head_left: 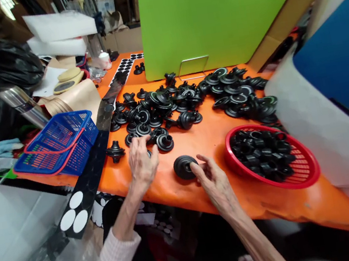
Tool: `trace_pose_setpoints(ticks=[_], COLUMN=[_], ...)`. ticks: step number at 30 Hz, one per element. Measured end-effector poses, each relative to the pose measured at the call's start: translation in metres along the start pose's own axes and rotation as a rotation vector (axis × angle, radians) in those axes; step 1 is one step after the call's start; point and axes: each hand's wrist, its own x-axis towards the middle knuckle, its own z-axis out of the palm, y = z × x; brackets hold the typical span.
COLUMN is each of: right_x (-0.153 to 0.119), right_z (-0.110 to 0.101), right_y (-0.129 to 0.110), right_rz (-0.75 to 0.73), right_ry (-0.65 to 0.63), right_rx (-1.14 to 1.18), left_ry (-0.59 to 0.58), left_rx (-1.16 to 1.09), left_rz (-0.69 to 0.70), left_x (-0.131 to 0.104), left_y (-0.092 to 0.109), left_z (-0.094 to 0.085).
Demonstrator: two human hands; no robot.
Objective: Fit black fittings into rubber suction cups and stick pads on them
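On the orange table, a round black ridged part [183,167] is gripped at its right side by my right hand [215,181], thumb over its middle. My left hand [142,161] is by the front edge of the pile of black parts [157,106], its fingers curled and apart; a small bit of a dark part shows behind them, and no held part can be made out. Right of my right hand stands a red basket [306,161] with many small black pieces. A single black part [115,151] lies left of my left hand.
A blue basket [81,156] with a red handle stands at the left, beside a long black strip [99,161] with white discs at its near end. Behind the pile rises a green board [207,12]. A white and blue panel [339,52] borders the right side.
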Motion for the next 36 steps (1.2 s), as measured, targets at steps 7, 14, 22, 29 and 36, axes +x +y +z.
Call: trace_pose_setpoints(ticks=[7, 14, 22, 29, 36], right_x=[0.001, 0.036, 0.033, -0.01, -0.02], right_z=[-0.034, -0.107, -0.104, -0.048, -0.036], right_y=[-0.023, -0.014, -0.022, -0.001, 0.037], right_rz=[-0.478, -0.456, -0.579, -0.762, -0.617], right_ry=[0.352, 0.431, 0.448, 0.038, -0.014], right_rx=[-0.526, -1.116, -1.089, -0.998, -0.633], left_ry=[-0.034, -0.176, -0.322, -0.314, -0.356], left_rx=[0.251, -0.696, -1.158, -1.168, -1.12], left_rz=[0.048, -0.317, -0.751, -0.734, -0.656], left_x=[0.059, 0.014, -0.067, -0.072, -0.08], left_y=[-0.021, 0.0, 0.005, 0.006, 0.004], left_z=[0.001, -0.022, -0.002, -0.003, -0.001])
